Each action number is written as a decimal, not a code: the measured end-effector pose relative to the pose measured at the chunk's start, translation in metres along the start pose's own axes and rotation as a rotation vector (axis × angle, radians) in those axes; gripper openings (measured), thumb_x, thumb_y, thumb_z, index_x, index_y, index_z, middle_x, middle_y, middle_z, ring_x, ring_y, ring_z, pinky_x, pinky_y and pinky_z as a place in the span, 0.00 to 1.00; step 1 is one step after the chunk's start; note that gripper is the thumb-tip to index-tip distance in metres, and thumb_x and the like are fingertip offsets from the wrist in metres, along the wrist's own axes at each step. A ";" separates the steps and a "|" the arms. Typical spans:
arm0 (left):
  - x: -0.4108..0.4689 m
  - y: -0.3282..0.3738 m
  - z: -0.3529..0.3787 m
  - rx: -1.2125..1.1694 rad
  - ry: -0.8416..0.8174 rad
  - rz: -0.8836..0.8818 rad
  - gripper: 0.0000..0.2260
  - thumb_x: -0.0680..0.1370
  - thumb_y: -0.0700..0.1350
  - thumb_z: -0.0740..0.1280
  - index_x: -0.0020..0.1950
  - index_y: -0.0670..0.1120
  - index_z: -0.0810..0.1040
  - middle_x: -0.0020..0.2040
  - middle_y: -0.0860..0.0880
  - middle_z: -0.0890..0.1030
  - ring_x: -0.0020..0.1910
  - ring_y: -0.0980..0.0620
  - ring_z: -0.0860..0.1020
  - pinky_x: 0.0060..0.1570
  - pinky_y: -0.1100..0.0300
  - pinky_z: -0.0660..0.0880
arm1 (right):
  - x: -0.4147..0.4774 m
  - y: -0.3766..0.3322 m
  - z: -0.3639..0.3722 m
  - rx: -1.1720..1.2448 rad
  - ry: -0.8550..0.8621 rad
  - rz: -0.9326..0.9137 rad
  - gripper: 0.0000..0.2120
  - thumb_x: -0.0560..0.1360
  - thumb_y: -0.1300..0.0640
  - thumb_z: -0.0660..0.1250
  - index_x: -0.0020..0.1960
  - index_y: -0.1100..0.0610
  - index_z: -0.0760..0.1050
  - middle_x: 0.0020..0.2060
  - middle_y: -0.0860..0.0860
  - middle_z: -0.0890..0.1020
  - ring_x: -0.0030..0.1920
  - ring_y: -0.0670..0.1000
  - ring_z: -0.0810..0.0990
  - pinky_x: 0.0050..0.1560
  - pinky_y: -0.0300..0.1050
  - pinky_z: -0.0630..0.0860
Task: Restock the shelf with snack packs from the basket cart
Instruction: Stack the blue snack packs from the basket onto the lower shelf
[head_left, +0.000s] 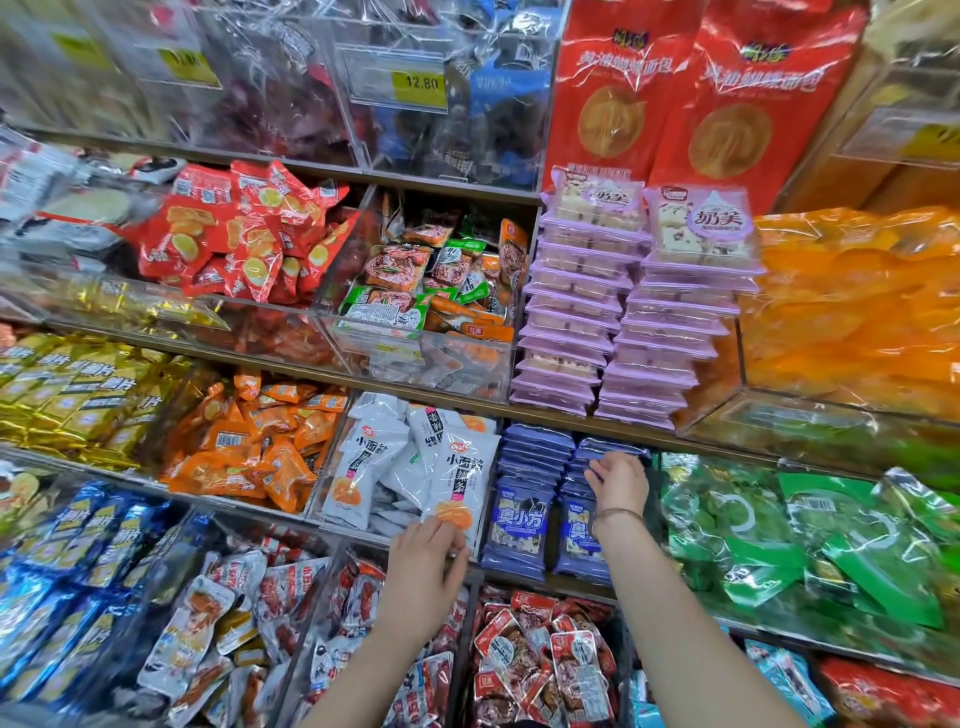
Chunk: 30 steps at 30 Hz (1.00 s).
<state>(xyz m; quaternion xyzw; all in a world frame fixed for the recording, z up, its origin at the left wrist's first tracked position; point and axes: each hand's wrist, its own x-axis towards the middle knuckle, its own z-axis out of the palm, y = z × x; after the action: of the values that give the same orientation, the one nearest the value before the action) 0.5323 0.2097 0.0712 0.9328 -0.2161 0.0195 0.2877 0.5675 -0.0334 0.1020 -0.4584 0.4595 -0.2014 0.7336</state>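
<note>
Two stacks of blue-purple snack packs (519, 514) stand side by side on a middle shelf. My right hand (618, 483) reaches into the right stack, fingers spread over the top packs (608, 448). My left hand (428, 561) rests with fingers extended against the lower edge of a white noodle-snack pack (457, 478) in the clear bin to the left. The basket cart is out of view.
Clear acrylic bins hold orange packs (249, 441), red packs (244, 234) and mixed packs (431, 291). Pink-purple pack stacks (623, 332) stand above, green bags (810, 535) to the right, red-white packs (545, 654) below.
</note>
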 end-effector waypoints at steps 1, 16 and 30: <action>0.000 0.000 0.000 0.001 0.006 -0.002 0.02 0.76 0.44 0.67 0.43 0.48 0.76 0.41 0.53 0.75 0.42 0.51 0.72 0.45 0.55 0.70 | -0.001 0.007 -0.006 -0.001 0.014 0.009 0.07 0.77 0.66 0.57 0.53 0.63 0.71 0.43 0.55 0.76 0.48 0.53 0.78 0.56 0.45 0.75; -0.001 0.005 0.000 0.019 0.036 -0.015 0.03 0.75 0.42 0.69 0.42 0.48 0.76 0.40 0.54 0.74 0.40 0.53 0.71 0.43 0.58 0.67 | 0.050 0.011 -0.001 -1.396 -0.194 -0.247 0.13 0.79 0.59 0.55 0.48 0.61 0.77 0.46 0.59 0.82 0.36 0.54 0.75 0.39 0.42 0.71; -0.035 0.022 -0.021 -0.320 0.102 -0.121 0.03 0.77 0.39 0.67 0.47 0.47 0.77 0.43 0.53 0.78 0.45 0.56 0.77 0.47 0.68 0.71 | -0.019 0.028 -0.053 -1.002 -0.400 -0.194 0.12 0.79 0.55 0.59 0.61 0.57 0.70 0.52 0.53 0.76 0.48 0.54 0.76 0.45 0.40 0.68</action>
<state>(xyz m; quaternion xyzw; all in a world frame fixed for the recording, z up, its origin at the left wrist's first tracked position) 0.4934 0.2184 0.0949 0.8843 -0.1451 0.0149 0.4435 0.5094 -0.0312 0.0786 -0.8214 0.3063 0.0665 0.4765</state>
